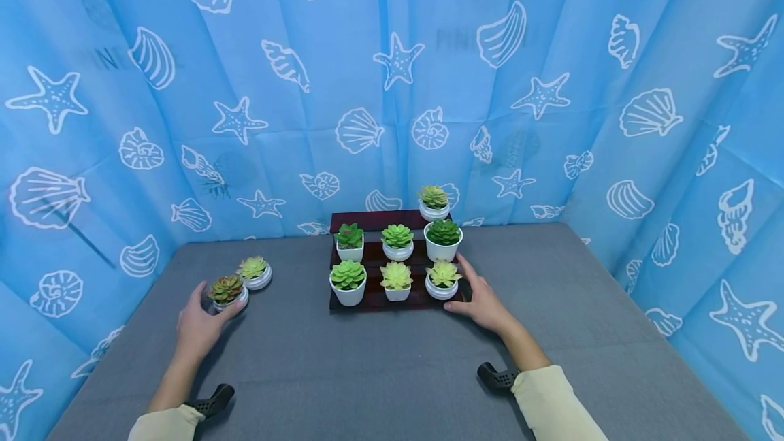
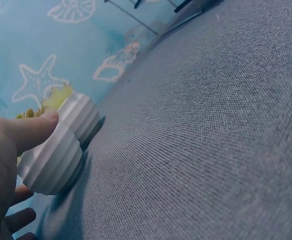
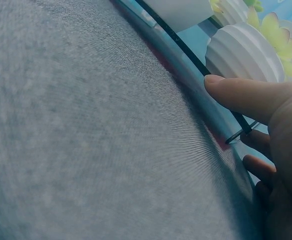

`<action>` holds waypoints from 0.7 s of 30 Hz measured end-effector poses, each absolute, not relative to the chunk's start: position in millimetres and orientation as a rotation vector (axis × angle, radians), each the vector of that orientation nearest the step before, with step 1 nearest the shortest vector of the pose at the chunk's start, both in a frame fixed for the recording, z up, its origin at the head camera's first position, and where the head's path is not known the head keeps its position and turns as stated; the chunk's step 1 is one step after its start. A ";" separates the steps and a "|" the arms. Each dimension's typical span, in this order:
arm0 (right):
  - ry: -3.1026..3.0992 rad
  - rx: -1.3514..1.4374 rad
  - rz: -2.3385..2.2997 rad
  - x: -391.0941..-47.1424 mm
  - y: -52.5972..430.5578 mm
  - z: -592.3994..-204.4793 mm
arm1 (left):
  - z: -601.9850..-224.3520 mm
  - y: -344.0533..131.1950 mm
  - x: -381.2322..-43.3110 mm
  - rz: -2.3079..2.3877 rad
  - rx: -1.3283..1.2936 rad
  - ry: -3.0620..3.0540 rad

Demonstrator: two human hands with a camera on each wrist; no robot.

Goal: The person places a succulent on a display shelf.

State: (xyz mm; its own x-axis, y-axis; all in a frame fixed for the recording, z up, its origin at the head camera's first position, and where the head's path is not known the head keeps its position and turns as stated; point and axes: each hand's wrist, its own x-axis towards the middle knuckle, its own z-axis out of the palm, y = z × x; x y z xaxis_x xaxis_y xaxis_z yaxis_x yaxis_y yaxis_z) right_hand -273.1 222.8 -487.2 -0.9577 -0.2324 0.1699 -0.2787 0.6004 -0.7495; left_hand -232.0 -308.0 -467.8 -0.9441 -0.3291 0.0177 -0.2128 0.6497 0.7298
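Note:
At the left of the head view, my left hand [image 1: 199, 325] grips a small white pot with a reddish-green succulent [image 1: 226, 289]. The left wrist view shows my thumb across this ribbed pot [image 2: 53, 162] and fingers at its far side. Right behind it is another white pot with a pale green succulent [image 1: 256, 272]. My right hand [image 1: 484, 305] holds the front right corner of a dark wooden plant stand [image 1: 370, 298], thumb at its front edge and fingers along its side. Closest to that hand is a white pot with a yellow-green succulent [image 1: 442, 280].
Several more potted succulents stand on the stepped stand, among them a dark green one [image 1: 444, 231] and one on the top tier [image 1: 433, 201]. A grey cloth [image 1: 343, 373] covers the table. Blue shell-print curtains [image 1: 392, 87] hang behind and at both sides.

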 end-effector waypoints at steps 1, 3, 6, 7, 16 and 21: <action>-2.760 0.439 1.312 -272.9 222.8 -487.1 | -468.6 -308.4 -232.0 -1.174 0.452 -2.721; -2.758 0.446 1.303 -273.0 223.1 -487.6 | -470.2 -309.1 -231.7 -1.173 0.446 -2.728; -2.759 0.450 1.297 -273.0 223.3 -487.9 | -472.7 -309.3 -231.8 -1.171 0.448 -2.720; -2.761 0.449 1.294 -273.0 223.4 -487.7 | -473.5 -309.1 -232.1 -1.171 0.452 -2.714; -2.772 0.439 1.288 -272.0 223.1 -486.1 | -476.5 -305.5 -234.0 -1.171 0.525 -2.642; -2.760 0.454 1.279 -270.5 222.7 -484.2 | -478.7 -305.2 -234.6 -1.179 0.531 -2.614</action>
State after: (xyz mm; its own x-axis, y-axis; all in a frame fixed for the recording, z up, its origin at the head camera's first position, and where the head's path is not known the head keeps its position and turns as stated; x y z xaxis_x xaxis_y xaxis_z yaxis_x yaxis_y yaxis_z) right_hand -270.5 222.7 -484.2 -0.9543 -0.2374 0.1813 -0.2918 0.6110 -0.7359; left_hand -234.6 -305.2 -478.7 -0.9094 -0.4124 0.0547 -0.2319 0.6119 0.7562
